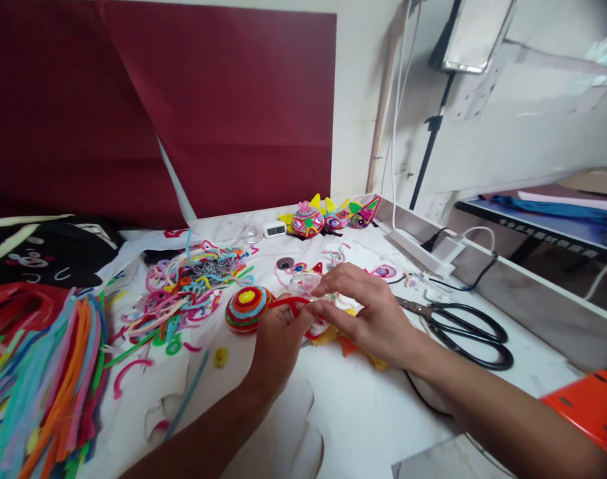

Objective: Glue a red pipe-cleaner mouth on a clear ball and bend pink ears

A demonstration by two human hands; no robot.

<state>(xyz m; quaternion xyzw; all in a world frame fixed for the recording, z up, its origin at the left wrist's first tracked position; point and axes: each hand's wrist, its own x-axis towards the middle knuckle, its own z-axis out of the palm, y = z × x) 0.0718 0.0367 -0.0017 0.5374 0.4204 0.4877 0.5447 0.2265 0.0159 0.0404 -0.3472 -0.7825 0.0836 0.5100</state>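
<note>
Here, red pipe cleaner (289, 303) sits btwn left hand (278, 339) & right hand (373, 319), both pinching it.

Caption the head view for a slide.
Left hand and right hand pinch a red pipe cleaner over a white table, between a striped dome and black scissors.

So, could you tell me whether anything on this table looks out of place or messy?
Only the scraps: cut pipe-cleaner bits lie strewn and tangled left of the left hand, which with the right hand pinches a red pipe cleaner. Nothing looks broken.
</note>
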